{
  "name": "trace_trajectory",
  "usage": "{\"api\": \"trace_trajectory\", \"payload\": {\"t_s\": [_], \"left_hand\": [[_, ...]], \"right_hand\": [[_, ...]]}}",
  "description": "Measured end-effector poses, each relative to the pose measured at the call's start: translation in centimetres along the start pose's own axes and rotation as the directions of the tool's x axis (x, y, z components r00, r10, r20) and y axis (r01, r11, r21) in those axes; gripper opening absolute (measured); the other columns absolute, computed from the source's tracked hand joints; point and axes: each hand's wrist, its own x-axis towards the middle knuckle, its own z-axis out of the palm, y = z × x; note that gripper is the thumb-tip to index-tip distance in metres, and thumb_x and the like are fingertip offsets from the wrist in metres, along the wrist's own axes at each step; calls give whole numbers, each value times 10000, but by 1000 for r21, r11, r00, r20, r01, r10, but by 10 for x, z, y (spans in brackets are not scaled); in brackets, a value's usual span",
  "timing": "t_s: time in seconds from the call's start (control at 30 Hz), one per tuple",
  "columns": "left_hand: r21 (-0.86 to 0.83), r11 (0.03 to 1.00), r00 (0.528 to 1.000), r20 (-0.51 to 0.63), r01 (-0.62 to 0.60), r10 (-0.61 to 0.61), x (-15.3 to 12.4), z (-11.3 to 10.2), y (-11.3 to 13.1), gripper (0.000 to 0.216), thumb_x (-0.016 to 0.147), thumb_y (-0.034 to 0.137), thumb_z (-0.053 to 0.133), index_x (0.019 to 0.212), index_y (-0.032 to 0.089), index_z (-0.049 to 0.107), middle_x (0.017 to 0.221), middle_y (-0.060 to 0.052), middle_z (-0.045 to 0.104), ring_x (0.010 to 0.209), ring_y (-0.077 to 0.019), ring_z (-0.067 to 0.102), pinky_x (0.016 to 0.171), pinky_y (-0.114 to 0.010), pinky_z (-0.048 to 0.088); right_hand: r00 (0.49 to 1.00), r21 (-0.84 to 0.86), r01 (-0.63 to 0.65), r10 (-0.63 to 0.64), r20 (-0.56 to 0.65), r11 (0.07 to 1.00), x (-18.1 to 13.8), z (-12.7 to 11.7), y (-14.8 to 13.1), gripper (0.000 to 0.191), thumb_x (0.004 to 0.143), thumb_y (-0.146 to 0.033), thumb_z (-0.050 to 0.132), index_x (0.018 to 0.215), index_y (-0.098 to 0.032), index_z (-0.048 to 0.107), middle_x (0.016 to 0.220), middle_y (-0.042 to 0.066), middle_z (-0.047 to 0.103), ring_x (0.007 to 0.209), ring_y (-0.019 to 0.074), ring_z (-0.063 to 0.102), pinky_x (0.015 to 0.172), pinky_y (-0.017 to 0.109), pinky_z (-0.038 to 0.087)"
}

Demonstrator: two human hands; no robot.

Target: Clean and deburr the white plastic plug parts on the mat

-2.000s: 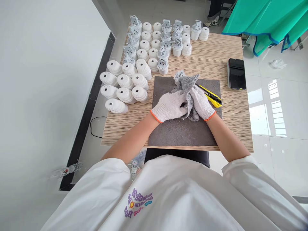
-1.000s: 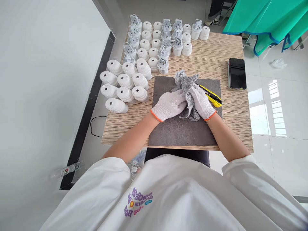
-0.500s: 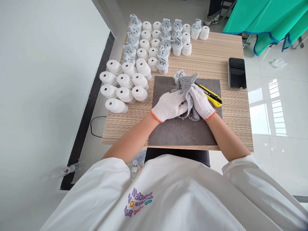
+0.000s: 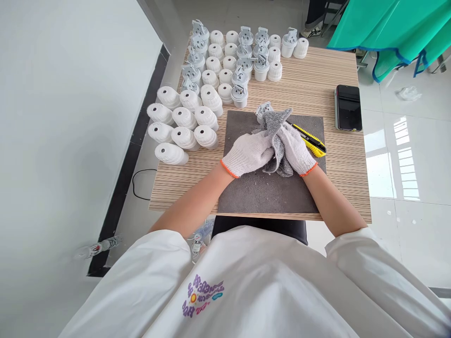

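Both my hands wear white knitted gloves with orange cuffs and meet above a dark grey mat [image 4: 268, 195]. A grey cloth [image 4: 278, 124] is bunched between them. My left hand [image 4: 251, 151] has its fingers closed in the folds, and anything inside the cloth there is hidden. From the other side, my right hand [image 4: 295, 146] grips the same cloth. Just beyond the cloth stands a white fitting with a grey bracketed top [image 4: 263, 110], partly covered by it. A yellow and black utility knife [image 4: 312, 142] lies beside my right hand on the mat.
Rows of white ribbed caps [image 4: 185, 137] fill the left of the wooden table [image 4: 338, 188]. Several white fittings with grey tops [image 4: 239, 95] stand among more caps at the back. A black phone-like device [image 4: 348, 108] lies at the right edge. A green curtain [image 4: 398, 33] hangs beyond.
The camera view has shifted very slightly. Both hands stay on the grey cloth, with only a slight movement of the left fingers.
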Motion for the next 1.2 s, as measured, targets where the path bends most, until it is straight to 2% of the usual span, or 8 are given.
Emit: {"api": "trace_trajectory", "payload": {"t_s": [0.1, 0.37, 0.47, 0.63, 0.77, 0.93, 1.07, 1.2], "left_hand": [[-20, 1000, 1000, -13, -20, 20, -1, 1, 0, 392, 1071, 310, 496, 1283, 166, 793, 1260, -182, 798, 1184, -355, 784, 810, -406, 570], [-48, 999, 999, -40, -25, 23, -1, 3, 1, 434, 1107, 413, 476, 1305, 197, 797, 1222, -161, 815, 1122, -345, 790, 811, -408, 572], [-37, 999, 999, -36, -21, 19, -1, 2, 1, 411, 1097, 388, 491, 1283, 188, 798, 1215, -161, 812, 1107, -340, 793, 809, -404, 570], [-32, 999, 1000, -25, -18, 17, -1, 0, 1, 392, 1083, 348, 507, 1309, 188, 784, 1243, -161, 804, 1128, -332, 785, 811, -398, 576], [-13, 1000, 1000, -9, -10, 9, 0, 1, 1, 377, 1081, 328, 485, 1240, 174, 789, 1220, -167, 803, 1095, -325, 789, 813, -401, 583], [-20, 999, 1000, -1, -29, 29, -1, 1, 1, 309, 1038, 273, 512, 1132, 167, 786, 1244, -187, 798, 1157, -334, 785, 860, -408, 601], [-23, 999, 999, 25, -27, 28, -1, -1, 3, 289, 1024, 259, 533, 1131, 168, 785, 1258, -183, 803, 1179, -334, 784, 860, -402, 605], [-25, 999, 999, 41, -33, 34, -1, -4, 4, 338, 1066, 301, 508, 1199, 176, 793, 1264, -171, 809, 1169, -324, 789, 847, -391, 602]], "right_hand": [[1000, -5, -1, 1, -7, 1000, 1, 0, 2, 346, 1120, -517, 555, 1198, -268, 782, 1446, 55, 801, 1607, 270, 576, 1437, 458, 371], [1000, -104, 11, -13, -14, 994, 1, -5, 4, 450, 1077, -652, 595, 1215, -281, 811, 1486, 47, 782, 1641, 305, 538, 1458, 462, 331], [1000, -70, 7, -8, -17, 998, 1, -3, 3, 461, 1071, -664, 590, 1197, -278, 807, 1474, 57, 787, 1623, 307, 559, 1444, 467, 362], [1000, 12, 14, -14, -19, 1000, 1, 1, 4, 430, 1062, -673, 595, 1171, -311, 800, 1378, 33, 826, 1537, 286, 646, 1370, 464, 493], [999, 42, 33, -32, -24, 999, 1, 0, 8, 414, 1049, -658, 634, 1182, -305, 805, 1386, 35, 823, 1464, 290, 696, 1359, 478, 503], [999, 93, 41, -41, -8, 995, 2, -1, 10, 484, 1025, -732, 647, 1164, -297, 807, 1347, 51, 830, 1377, 289, 739, 1353, 472, 498], [1000, 125, 18, -17, -6, 992, 2, -1, 9, 465, 1033, -660, 668, 1193, -245, 803, 1331, 103, 835, 1343, 303, 753, 1300, 469, 555], [1000, 98, 3, -5, 17, 995, 1, 0, 7, 390, 1079, -598, 626, 1203, -282, 819, 1353, 69, 833, 1366, 284, 748, 1301, 448, 561]]}}
